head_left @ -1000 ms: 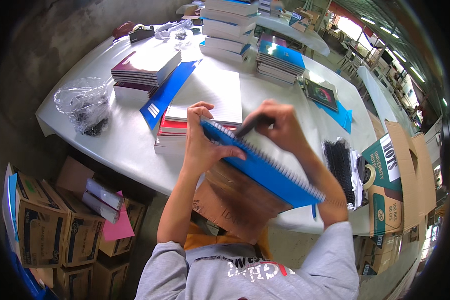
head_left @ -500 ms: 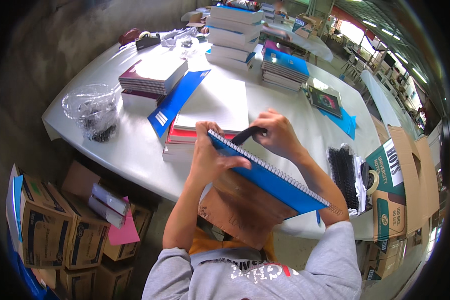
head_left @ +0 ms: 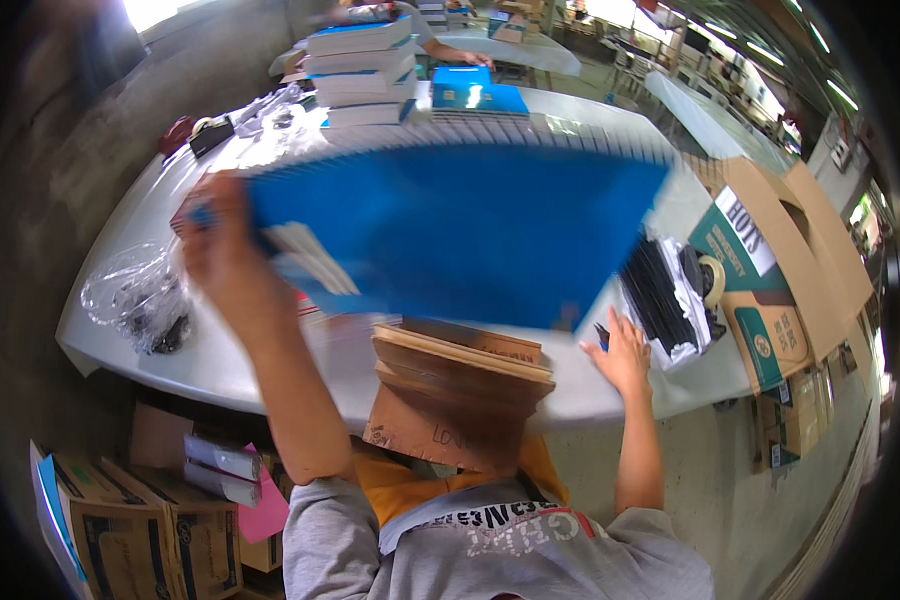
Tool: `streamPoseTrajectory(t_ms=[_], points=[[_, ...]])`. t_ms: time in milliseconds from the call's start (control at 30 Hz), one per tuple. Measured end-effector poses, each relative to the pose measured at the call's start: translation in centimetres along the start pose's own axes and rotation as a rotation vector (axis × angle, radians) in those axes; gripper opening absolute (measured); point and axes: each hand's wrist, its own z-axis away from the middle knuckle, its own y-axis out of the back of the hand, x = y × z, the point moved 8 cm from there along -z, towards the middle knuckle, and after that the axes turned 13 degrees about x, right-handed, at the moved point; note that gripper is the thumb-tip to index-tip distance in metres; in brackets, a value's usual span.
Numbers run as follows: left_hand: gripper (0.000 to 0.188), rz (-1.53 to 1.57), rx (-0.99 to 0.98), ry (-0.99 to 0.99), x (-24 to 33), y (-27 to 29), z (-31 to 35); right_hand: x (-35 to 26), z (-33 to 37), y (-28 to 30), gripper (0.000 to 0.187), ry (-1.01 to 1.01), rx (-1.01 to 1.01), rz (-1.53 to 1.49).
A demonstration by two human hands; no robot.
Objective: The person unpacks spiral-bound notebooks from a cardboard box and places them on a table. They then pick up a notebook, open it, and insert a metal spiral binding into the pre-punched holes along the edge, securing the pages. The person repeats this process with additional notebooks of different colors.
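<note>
A blue spiral-bound notebook (head_left: 450, 235) is raised over the table, blurred by motion, its wire coil along the far edge. My left hand (head_left: 225, 240) is closed on its left end. Low at the right, my right hand (head_left: 625, 355) is at the table top, thumb and fingers around a small dark blue tool (head_left: 602, 337) whose kind does not show clearly. Next to that hand lies a bundle of black strips (head_left: 655, 295) on white wrapping. Brown cardboard pieces (head_left: 460, 375) stand in front of my body, below the notebook. Most of the notebook stack behind is hidden.
Tall stacked books (head_left: 360, 65) and blue notebooks (head_left: 475, 95) stand at the back. A clear plastic bag (head_left: 135, 300) lies left. At right are a tape roll (head_left: 711, 280) and an open carton (head_left: 770, 270). Another person's arm (head_left: 450, 52) reaches in behind.
My right hand has left the black strap at the coil and moved down right to the small tool. My left hand has lifted and turned the notebook. The view has shifted.
</note>
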Motion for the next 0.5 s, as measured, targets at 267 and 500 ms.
streamPoseTrajectory(t_ms=[267, 500], points=[[0.023, -0.101, -0.713, -0.927, 9.6, 2.9, 14.7, 2.9, 4.8, -1.2, 0.060, 0.142, 0.159, -0.102], [0.023, -0.171, -0.993, -0.707, 1.0, 5.8, 26.2, 2.5, 6.3, 0.0, 0.042, 0.290, 0.527, -0.178]])
